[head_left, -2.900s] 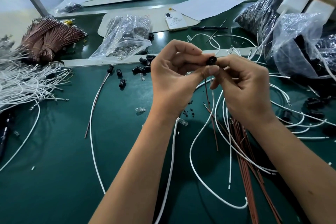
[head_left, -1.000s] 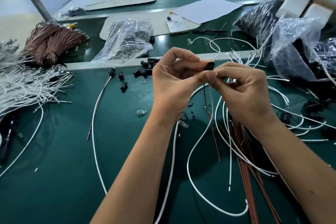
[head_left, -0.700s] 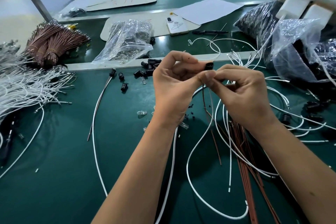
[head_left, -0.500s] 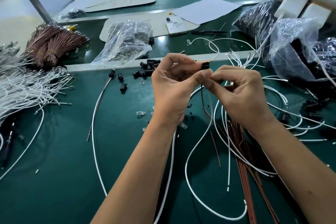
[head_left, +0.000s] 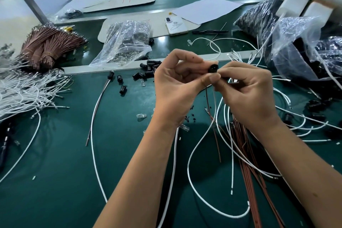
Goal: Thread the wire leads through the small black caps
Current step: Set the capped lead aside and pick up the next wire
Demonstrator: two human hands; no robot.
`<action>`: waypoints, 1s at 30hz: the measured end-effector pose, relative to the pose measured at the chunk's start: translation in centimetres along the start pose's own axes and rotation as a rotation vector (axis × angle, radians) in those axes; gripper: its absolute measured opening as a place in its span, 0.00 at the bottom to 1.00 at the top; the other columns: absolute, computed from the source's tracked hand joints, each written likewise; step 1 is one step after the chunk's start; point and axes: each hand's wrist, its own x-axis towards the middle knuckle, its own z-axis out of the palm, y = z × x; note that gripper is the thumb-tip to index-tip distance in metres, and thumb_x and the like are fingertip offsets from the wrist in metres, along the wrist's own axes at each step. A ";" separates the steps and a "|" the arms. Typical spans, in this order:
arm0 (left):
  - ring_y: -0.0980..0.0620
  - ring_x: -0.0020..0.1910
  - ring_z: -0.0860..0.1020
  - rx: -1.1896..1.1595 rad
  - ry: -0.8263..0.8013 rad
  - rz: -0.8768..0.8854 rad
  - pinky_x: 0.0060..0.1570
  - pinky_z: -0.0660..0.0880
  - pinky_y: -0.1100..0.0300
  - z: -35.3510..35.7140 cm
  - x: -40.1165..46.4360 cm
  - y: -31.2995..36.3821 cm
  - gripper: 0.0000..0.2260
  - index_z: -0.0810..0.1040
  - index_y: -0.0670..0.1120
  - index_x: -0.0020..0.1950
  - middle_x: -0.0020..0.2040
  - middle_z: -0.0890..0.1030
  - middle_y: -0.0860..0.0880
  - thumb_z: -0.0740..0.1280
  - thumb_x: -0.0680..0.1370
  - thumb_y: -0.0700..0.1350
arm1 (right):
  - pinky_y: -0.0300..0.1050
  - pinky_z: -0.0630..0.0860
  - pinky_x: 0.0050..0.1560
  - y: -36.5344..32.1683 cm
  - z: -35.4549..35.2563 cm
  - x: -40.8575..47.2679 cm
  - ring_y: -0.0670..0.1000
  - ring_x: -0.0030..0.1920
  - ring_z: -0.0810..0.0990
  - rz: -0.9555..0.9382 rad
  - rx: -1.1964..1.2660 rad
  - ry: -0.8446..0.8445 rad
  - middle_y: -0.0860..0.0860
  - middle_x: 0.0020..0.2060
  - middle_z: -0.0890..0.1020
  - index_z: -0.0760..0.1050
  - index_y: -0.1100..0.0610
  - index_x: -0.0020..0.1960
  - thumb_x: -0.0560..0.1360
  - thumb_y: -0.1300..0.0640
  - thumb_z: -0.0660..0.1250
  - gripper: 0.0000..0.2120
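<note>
My left hand pinches a small black cap between thumb and forefinger above the green table. My right hand meets it from the right, fingers curled, pinching thin wire leads just below the cap. A brown lead and a white lead hang down from the cap onto the table. Where the leads enter the cap is hidden by my fingertips. Several loose black caps lie behind my left hand.
White wires and bundled brown wires lie at the left. A clear bag of metal parts sits behind, dark bags at the right. Brown wires lie under my right arm. A phone and pen are farther back.
Both hands have stayed together at the cap, shifting only slightly. The cap now sits turned with its round open end toward me.
</note>
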 end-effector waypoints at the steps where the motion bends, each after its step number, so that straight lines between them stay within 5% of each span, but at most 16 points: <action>1: 0.50 0.42 0.85 0.000 -0.002 0.000 0.45 0.81 0.59 0.0 0.0 0.1 0.18 0.76 0.41 0.47 0.41 0.86 0.46 0.76 0.66 0.24 | 0.42 0.73 0.36 -0.1 -0.1 0.0 0.51 0.36 0.80 -0.004 -0.003 -0.002 0.50 0.36 0.82 0.86 0.60 0.47 0.79 0.56 0.73 0.08; 22: 0.50 0.42 0.85 -0.059 0.002 0.057 0.44 0.81 0.57 0.4 -0.1 0.5 0.18 0.76 0.41 0.45 0.40 0.86 0.45 0.75 0.65 0.23 | 0.45 0.73 0.32 -1.0 0.0 0.0 0.50 0.32 0.78 -0.019 0.000 0.011 0.52 0.35 0.81 0.84 0.53 0.45 0.80 0.55 0.73 0.05; 30: 0.50 0.45 0.82 0.182 -0.011 -0.007 0.49 0.79 0.57 -0.7 0.4 0.4 0.15 0.83 0.39 0.55 0.45 0.84 0.42 0.77 0.71 0.31 | 0.43 0.70 0.33 -0.5 0.2 0.0 0.53 0.33 0.76 -0.056 -0.140 -0.018 0.53 0.33 0.78 0.86 0.61 0.46 0.80 0.58 0.73 0.07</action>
